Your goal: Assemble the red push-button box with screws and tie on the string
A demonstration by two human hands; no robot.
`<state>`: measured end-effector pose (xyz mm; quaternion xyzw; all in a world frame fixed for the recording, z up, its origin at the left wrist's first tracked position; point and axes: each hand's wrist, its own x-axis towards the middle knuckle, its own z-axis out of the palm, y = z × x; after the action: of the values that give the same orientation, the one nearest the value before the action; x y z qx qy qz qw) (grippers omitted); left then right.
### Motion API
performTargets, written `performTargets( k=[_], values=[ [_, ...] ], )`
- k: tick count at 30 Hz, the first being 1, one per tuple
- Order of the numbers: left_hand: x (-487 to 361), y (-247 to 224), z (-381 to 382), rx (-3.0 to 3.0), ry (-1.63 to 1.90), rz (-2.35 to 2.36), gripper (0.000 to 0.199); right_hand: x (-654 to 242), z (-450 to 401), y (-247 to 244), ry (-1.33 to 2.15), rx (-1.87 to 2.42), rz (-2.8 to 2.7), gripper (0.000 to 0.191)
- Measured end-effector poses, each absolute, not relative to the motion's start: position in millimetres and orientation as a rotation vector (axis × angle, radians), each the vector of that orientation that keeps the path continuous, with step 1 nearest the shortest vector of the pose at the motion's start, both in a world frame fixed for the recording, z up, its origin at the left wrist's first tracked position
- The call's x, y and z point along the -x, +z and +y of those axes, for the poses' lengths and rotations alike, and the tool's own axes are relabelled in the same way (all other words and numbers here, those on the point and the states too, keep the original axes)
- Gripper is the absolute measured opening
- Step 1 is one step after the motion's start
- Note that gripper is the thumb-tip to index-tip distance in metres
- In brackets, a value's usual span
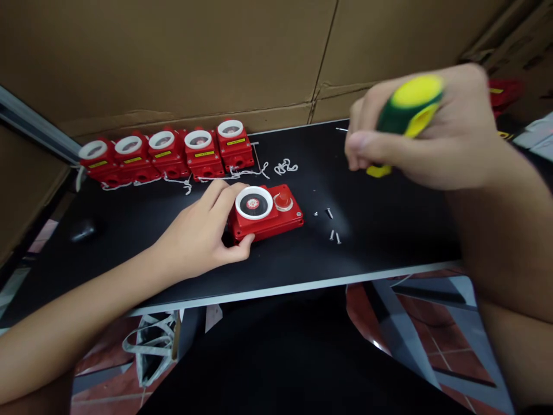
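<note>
My left hand (211,230) grips the left end of a red alarm box (268,230) lying on the black table, thumb at its near side and fingers behind. A white ring surrounds the box's dark round window, and a red knob sits to its right. Raised above the table at the right, my right hand (440,127) is closed around a screwdriver (410,106) with a yellow and green handle. That hand is blurred, and the tool's tip does not show clearly. Several small screws (332,235) lie on the table just right of the box.
Several similar red boxes (199,155) with white rings stand in a row at the back left, white cord along their front. A loose white cord (286,167) lies beside them. A black computer mouse (83,230) rests at the left. Cardboard (194,57) walls the back.
</note>
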<state>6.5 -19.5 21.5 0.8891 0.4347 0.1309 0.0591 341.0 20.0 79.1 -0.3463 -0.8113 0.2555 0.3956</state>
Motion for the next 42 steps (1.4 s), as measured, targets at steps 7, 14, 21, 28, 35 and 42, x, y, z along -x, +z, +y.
performTargets(
  k=[7,14,21,28,35,42],
  values=[
    [2,5,-15,-2.576,0.594,1.226,0.096,-357,50,74,0.573,1.456,-2.808,0.037],
    [1,6,-15,-2.551,0.633,1.258,0.085,-341,57,53,0.511,1.734,-2.924,0.039],
    [-2,17,-16,-2.560,0.558,1.269,0.070,-352,48,63,0.584,1.788,-2.838,0.039],
    [-1,22,-14,-2.632,0.476,1.312,0.072,-351,52,59,0.647,1.775,-2.877,0.033],
    [1,20,-7,-2.447,0.492,1.312,0.074,-345,50,62,0.642,1.773,-2.950,0.023],
    [3,24,0,-2.273,0.507,1.302,0.068,-344,52,58,0.534,1.812,-2.882,0.042]
  ],
)
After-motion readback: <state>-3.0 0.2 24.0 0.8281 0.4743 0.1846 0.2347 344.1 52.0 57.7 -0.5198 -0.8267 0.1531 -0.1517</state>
